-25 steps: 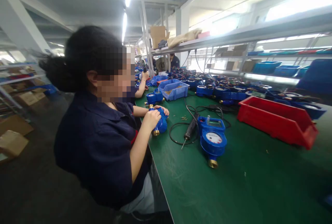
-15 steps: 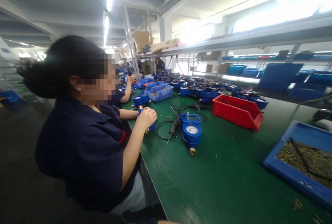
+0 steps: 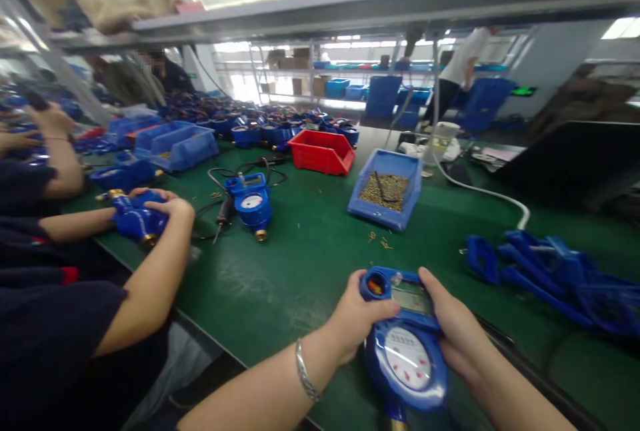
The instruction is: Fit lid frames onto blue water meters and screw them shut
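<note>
Between my two hands is a blue water meter (image 3: 407, 351) with a round white dial and a small display window above it. My left hand (image 3: 353, 314), a silver bracelet on its wrist, grips the upper left side, thumb over the frame by the display. On the other side my right hand (image 3: 453, 321) is closed around the meter's right edge. A brass fitting shows at the lower end. Beyond my hands, a few small brass screws (image 3: 384, 243) lie on the green table (image 3: 280, 278).
A blue bin of screws (image 3: 357, 208) and a red bin (image 3: 325, 154) stand ahead. Blue plastic frames (image 3: 545, 271) lie at right. Another meter (image 3: 251, 204) rests beside an electric screwdriver (image 3: 224, 211). At left, a co-worker's hand (image 3: 173, 208) holds a blue meter (image 3: 137, 214).
My view has swung right and down from the co-worker to the table before me. Both my hands and the water meter in them are now visible.
</note>
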A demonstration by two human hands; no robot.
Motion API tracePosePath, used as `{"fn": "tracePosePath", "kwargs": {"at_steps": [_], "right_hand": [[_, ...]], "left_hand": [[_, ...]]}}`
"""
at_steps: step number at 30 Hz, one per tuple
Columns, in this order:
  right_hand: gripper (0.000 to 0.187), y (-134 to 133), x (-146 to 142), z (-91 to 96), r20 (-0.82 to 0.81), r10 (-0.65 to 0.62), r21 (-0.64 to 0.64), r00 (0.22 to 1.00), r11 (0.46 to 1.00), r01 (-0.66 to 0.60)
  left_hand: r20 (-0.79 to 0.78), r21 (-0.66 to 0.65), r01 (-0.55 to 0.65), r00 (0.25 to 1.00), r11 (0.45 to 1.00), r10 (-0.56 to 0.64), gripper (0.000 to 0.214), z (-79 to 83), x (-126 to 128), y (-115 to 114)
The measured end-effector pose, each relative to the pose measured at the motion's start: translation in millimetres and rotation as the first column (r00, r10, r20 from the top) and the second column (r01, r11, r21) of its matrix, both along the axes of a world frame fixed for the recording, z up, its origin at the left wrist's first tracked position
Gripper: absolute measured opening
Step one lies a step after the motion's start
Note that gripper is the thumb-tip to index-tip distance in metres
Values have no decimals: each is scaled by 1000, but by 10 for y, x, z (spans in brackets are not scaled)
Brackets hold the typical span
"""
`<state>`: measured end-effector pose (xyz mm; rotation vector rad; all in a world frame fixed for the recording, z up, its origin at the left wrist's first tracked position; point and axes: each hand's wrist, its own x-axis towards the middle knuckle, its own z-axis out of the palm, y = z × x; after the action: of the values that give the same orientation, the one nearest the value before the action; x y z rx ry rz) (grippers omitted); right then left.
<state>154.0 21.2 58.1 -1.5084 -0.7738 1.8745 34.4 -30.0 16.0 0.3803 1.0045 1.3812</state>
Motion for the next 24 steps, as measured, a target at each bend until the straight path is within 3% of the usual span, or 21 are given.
{"fn": "tracePosePath", "kwargs": {"at_steps": [2, 6, 15, 24], "right_hand": [[20, 18, 23, 16, 5, -54, -91, 999, 994, 54], [21, 108, -6, 38, 26, -32, -128, 999, 991, 35], [22, 60, -49, -60, 90, -134, -81, 987, 987, 141], [26, 40, -64, -115, 68, -151, -31, 986, 988, 153]], "left_hand": [[-3, 12, 7, 1000, 1000, -7, 67, 6, -10, -17], [13, 19, 35, 999, 999, -36, 60, -2, -3, -42], [-15, 25, 51, 999, 998, -51, 62, -48, 11, -73], [-51, 47, 23, 998, 999, -21, 64, -179, 29, -105]]}}
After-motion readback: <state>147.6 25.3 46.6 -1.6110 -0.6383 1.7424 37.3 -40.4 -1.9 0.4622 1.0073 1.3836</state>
